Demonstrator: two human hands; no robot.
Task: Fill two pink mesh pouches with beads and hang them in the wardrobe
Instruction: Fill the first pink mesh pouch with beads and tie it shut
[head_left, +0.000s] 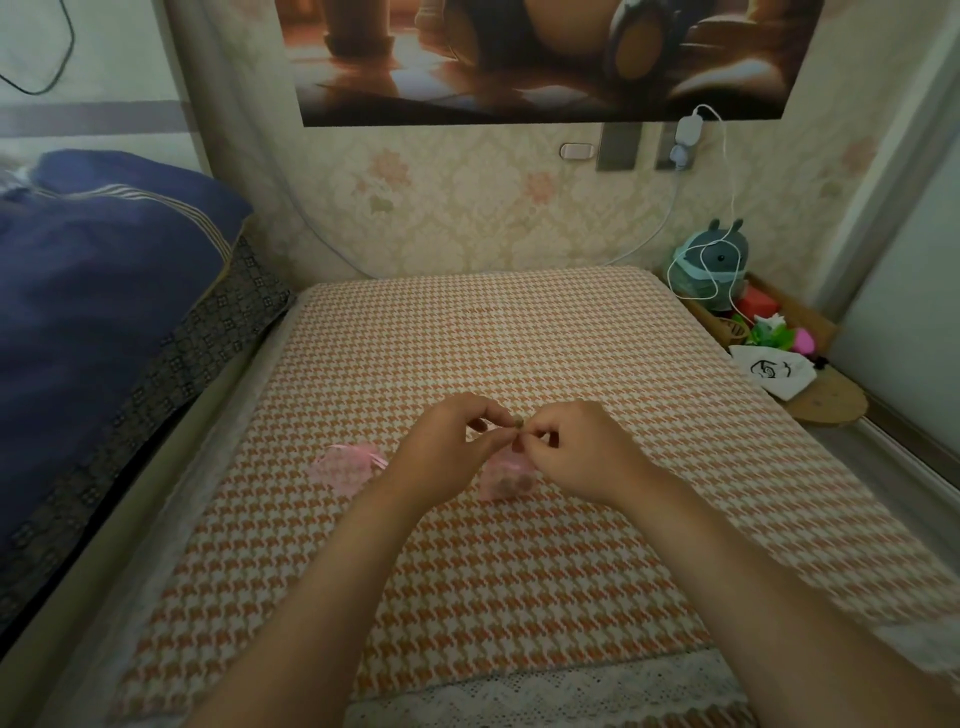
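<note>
On the houndstooth cloth (467, 332), both hands' (447, 452) (576, 457) pinched grips hold the bead-filled pouch's (506, 480) top.

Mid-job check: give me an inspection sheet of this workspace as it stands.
Surface: orange houndstooth cloth, mostly bare.
Job's things: pouch with beads below both hands; second pouch lying flat to its left, seemingly unfilled.
Clutter: wooden tray at right holding plush toy and small items; white drawstring bag.
Grippers: left hand and right hand pinching at the pouch's top.
Cables: white charger cable draped over the plush toy.
Surroundings: blue bedding left; poster above.
</note>
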